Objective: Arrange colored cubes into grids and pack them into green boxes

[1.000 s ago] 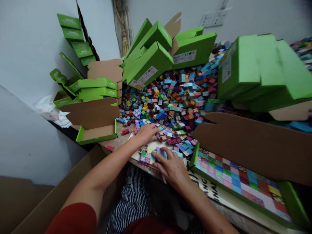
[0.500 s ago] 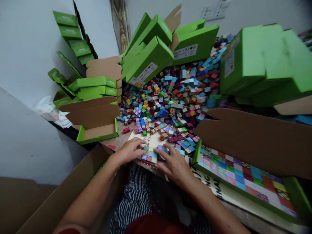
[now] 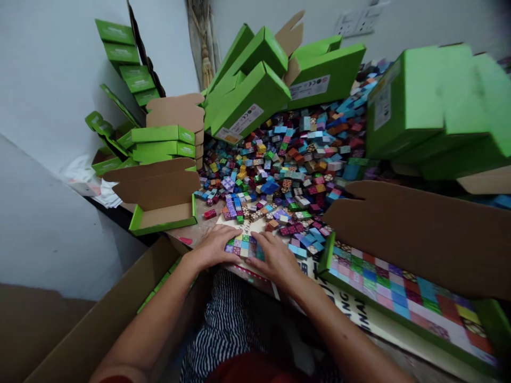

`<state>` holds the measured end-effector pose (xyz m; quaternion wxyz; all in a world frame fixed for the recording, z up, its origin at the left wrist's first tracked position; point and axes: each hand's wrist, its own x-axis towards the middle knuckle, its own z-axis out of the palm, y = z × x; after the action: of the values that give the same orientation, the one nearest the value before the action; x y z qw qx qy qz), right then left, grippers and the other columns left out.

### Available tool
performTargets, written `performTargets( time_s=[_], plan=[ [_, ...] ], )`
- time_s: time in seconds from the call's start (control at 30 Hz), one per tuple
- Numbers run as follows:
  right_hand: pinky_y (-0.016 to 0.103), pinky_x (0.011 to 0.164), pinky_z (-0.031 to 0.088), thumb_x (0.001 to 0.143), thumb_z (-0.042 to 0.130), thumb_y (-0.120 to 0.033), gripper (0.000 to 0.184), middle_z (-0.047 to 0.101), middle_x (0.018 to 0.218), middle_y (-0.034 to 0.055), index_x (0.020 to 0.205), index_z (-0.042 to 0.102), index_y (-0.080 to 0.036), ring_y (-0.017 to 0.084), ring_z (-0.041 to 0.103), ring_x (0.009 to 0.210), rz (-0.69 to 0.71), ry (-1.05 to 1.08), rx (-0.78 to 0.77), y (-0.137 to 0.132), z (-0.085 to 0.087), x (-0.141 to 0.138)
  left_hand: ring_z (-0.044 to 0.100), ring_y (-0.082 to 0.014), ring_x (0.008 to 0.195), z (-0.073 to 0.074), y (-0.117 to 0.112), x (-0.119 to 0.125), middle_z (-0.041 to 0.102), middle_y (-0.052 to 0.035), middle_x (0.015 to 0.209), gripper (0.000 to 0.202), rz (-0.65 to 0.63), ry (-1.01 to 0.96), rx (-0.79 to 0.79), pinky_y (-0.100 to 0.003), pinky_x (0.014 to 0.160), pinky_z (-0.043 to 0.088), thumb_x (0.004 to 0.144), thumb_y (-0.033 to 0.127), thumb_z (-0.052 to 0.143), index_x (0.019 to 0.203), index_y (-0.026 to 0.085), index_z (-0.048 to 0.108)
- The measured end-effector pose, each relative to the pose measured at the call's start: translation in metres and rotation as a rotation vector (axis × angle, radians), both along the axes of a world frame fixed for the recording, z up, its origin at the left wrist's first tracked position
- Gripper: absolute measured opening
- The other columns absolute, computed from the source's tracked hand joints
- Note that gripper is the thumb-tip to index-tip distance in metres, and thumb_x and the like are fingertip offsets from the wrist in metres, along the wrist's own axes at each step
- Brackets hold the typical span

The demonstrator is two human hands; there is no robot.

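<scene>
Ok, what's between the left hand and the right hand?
A close-packed group of coloured blocks lies between the left hand and the right hand, as the head view shows.

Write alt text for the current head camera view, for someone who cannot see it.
A person's left hand and right hand curve around opposite ends of a cluster of small patterned blocks at the front edge of a table. Behind them lies a heap of loose colorful blocks backed by green boxes. An open, block-filled box sits to the right.
</scene>
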<state>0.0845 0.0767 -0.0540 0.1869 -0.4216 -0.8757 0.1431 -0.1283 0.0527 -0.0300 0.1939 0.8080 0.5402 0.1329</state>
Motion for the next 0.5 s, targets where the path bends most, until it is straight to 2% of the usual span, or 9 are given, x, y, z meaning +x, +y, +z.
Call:
performTargets(
  time_s=[0.17,0.27,0.33,0.43,0.5],
  plan=[
    [0.040,0.086,0.046,0.073,0.071,-0.029,0.054,0.059,0.112,0.0125,0.122,0.055,-0.018,0.028,0.055,0.102,0.007,0.039,-0.071,0.000,0.002,-0.019,0.045,-0.0267,0.124,-0.004,0.002,-0.013,0.050,-0.0099,0.135,0.066,-0.033,-0.092,-0.013,-0.042,0.105,0.036,0.077,0.041,0.073,0.134,0.023,0.046],
    [0.039,0.086,0.045,0.074,0.071,-0.027,0.058,0.056,0.121,0.0127,0.128,0.052,-0.019,0.026,0.054,0.105,0.045,0.070,-0.085,0.003,0.009,-0.029,0.039,-0.0288,0.130,-0.001,0.001,-0.030,0.045,-0.0104,0.141,0.066,-0.016,-0.045,-0.006,-0.045,0.108,0.032,0.077,0.037,0.073,0.136,0.024,0.045],
    [0.039,0.087,0.044,0.077,0.069,-0.027,0.052,0.058,0.122,0.0105,0.126,0.055,-0.022,0.026,0.054,0.104,0.081,0.051,-0.048,0.015,0.019,-0.026,0.034,-0.0304,0.133,0.002,-0.003,-0.034,0.039,-0.0096,0.146,0.066,0.042,0.012,0.053,-0.048,0.109,0.030,0.078,0.038,0.072,0.136,0.026,0.044],
    [0.040,0.085,0.042,0.084,0.061,-0.026,0.035,0.062,0.114,0.0091,0.118,0.061,-0.026,0.027,0.054,0.100,-0.022,-0.072,0.043,0.047,0.035,-0.012,0.033,-0.0300,0.134,0.003,-0.012,-0.020,0.041,-0.0076,0.145,0.059,0.096,0.060,0.174,-0.051,0.108,0.028,0.082,0.043,0.067,0.135,0.028,0.045],
    [0.039,0.083,0.041,0.084,0.062,-0.032,0.041,0.059,0.120,0.0112,0.124,0.058,-0.027,0.028,0.053,0.101,-0.129,-0.200,0.046,0.069,0.041,-0.007,0.033,-0.0301,0.133,-0.001,-0.016,0.000,0.044,-0.0076,0.142,0.059,0.048,0.065,0.209,-0.051,0.109,0.027,0.081,0.048,0.067,0.133,0.026,0.049]
  ],
)
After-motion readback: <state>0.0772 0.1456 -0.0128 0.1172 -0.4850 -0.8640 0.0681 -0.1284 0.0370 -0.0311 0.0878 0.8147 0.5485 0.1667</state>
